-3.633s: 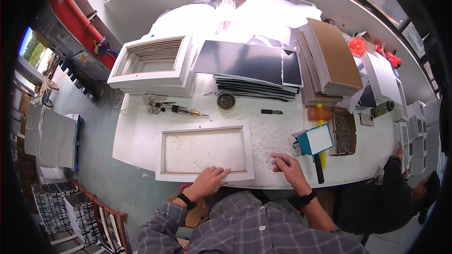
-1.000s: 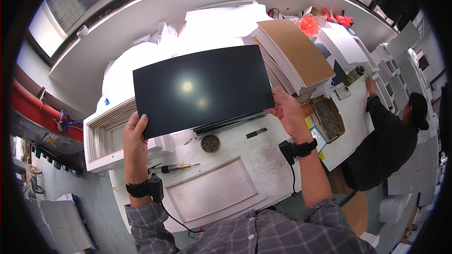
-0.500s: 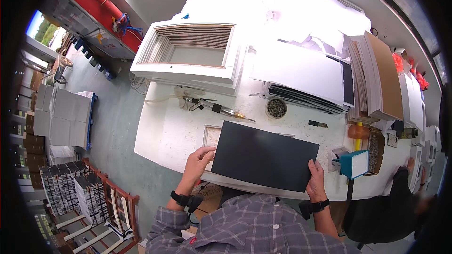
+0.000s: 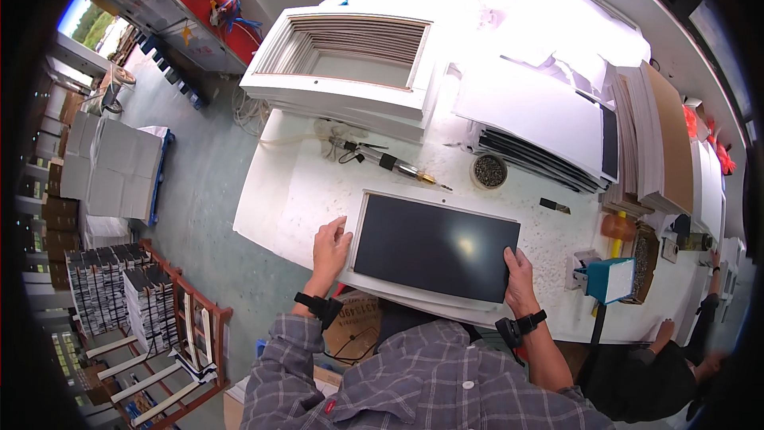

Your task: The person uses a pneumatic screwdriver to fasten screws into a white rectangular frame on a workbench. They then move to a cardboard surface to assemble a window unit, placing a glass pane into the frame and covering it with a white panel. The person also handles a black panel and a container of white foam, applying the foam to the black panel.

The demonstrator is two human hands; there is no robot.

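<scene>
Panel over frame, tub of grey bits

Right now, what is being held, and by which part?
The right hand holds the flat black rectangular panel by its right edge, thumb on top; the left hand is off the panel.

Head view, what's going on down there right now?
A person in a checked shirt has a dark panel lying over the opening of a white frame on the table. The right hand touches the panel's right edge; the left hand, holding nothing, is beside the frame's left side.
</scene>
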